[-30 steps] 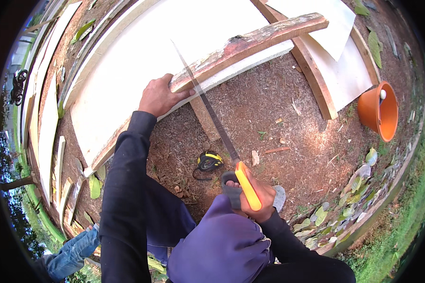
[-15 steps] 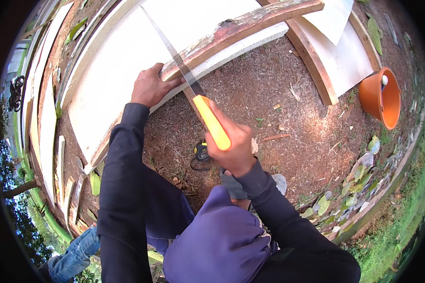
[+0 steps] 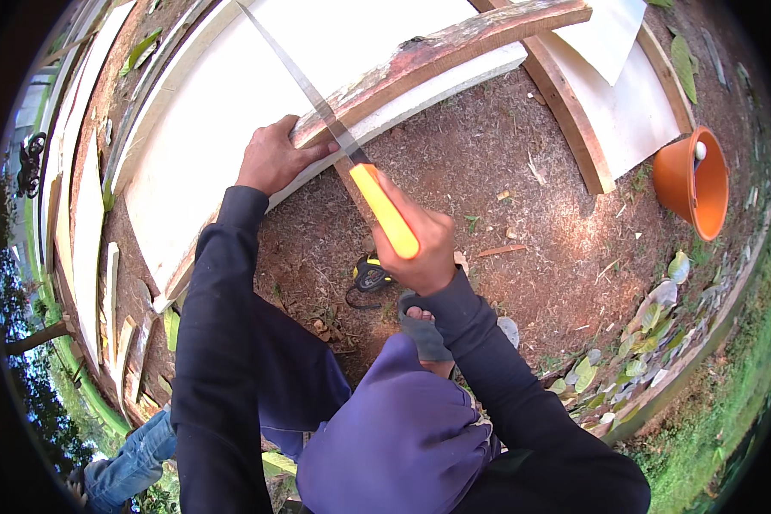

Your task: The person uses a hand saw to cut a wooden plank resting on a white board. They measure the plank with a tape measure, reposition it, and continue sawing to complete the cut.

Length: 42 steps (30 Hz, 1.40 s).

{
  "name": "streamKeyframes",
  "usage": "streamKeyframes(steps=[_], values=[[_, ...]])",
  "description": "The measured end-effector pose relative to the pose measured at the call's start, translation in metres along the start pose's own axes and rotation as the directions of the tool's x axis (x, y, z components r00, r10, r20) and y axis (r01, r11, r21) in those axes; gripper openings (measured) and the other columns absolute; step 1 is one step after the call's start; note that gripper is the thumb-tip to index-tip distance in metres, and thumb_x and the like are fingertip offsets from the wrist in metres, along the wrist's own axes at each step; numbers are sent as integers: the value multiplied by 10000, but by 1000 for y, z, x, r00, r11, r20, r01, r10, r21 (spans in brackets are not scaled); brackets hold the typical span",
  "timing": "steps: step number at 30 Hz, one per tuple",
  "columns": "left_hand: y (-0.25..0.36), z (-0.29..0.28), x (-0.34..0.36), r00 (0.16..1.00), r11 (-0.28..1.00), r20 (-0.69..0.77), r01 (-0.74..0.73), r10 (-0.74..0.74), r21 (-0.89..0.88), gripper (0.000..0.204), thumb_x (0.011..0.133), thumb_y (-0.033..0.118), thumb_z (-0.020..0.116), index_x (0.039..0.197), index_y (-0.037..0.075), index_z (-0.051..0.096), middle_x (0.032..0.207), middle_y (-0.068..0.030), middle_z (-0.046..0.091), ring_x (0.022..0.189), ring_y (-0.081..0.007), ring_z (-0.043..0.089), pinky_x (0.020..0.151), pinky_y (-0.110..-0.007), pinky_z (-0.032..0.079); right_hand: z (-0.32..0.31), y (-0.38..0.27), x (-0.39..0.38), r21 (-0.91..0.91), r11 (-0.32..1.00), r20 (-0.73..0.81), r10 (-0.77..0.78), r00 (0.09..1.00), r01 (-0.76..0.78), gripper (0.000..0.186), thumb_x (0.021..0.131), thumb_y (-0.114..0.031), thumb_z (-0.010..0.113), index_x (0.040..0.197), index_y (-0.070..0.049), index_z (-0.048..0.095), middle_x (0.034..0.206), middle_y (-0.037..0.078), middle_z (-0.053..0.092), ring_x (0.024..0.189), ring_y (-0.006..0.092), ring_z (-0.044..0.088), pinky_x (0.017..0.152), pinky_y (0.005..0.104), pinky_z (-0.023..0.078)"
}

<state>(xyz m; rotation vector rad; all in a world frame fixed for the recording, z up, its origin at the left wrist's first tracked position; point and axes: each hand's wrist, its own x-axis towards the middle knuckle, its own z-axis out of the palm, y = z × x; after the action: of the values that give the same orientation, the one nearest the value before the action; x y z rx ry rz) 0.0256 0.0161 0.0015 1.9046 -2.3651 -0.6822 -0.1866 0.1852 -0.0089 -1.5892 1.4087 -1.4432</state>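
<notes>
Two hands in use, both on the work. Left hand [image 3: 274, 158] grasps the near end of a rough timber piece [image 3: 458, 60], fingers over the top, thumb along the side facing the person. Right hand [image 3: 421, 244] is clenched around the yellow-orange handle of a handsaw [image 3: 321, 107].

Blade crosses the timber close to its left end, just beside the left hand; tip points up and left, over the white panel [image 3: 193, 141]. Whether teeth have bitten in, cannot tell.

Timber lies at a slant near the panel's lower edge; its far end reaches over a brown wooden bar [image 3: 570, 120]. Upper edge of the timber barky and uneven, side face flatter.

Room: a broad stretch of brown ground [image 3: 497, 163] spreads right of the saw handle, bounded by bar and orange bucket [image 3: 690, 184]. Tighter below the handle: tape measure [image 3: 368, 274] on the ground near the right hand, sandalled foot [image 3: 423, 330] beside the right forearm.
</notes>
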Motion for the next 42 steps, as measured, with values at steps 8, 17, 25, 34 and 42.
streamKeyframes(steps=[8, 17, 25, 34, 42], values=[[-3, -12, 9, 997, 994, 21, -75, 77, -82, 726, 765, 636, 830, 931, -65, 743, 737, -221, 718, 697, -332, 728, 724, -443, 568, -1, 9, -10, 18, 998, -19, -68, 998, 68, 657, 749, 17, 720, 1392, 68, 592, 1033, 215, 747, 694, 328, 723, 623, 391, 571], [-9, -11, 14, 992, 996, 126, -4, 15, -85, 761, 763, 652, 824, 977, -76, 759, 818, -242, 733, 780, -353, 741, 787, -434, 584, -27, -2, -52, -3, 1000, 18, 31, 999, -31, 636, 726, 33, 695, 1356, 77, 620, 992, 264, 744, 754, 362, 751, 694, 412, 598], [0, -7, -4, 999, 996, -18, 45, -44, 73, 870, 739, 782, 774, 1039, -30, 683, 917, -239, 725, 930, -401, 725, 872, -494, 563, -41, -15, -74, -130, 989, 122, 89, 988, -73, 669, 716, 48, 658, 1379, 111, 594, 1187, 255, 738, 832, 285, 792, 742, 350, 629], [14, -9, -22, 996, 993, -83, 43, -33, 114, 805, 790, 747, 751, 1006, -19, 633, 899, -217, 702, 914, -383, 717, 822, -499, 561, -38, -30, -27, -73, 982, 179, 186, 966, -175, 656, 767, 31, 673, 1412, 91, 573, 1038, 242, 749, 764, 311, 763, 695, 344, 596], [30, 0, -40, 1000, 996, 25, -8, 6, 90, 764, 825, 680, 758, 1086, -20, 596, 999, -246, 689, 978, -418, 692, 866, -503, 542, -34, -65, -37, -49, 982, 67, 188, 980, -185, 525, 860, 37, 649, 1381, 85, 609, 843, 147, 718, 647, 118, 663, 613, 299, 537]])
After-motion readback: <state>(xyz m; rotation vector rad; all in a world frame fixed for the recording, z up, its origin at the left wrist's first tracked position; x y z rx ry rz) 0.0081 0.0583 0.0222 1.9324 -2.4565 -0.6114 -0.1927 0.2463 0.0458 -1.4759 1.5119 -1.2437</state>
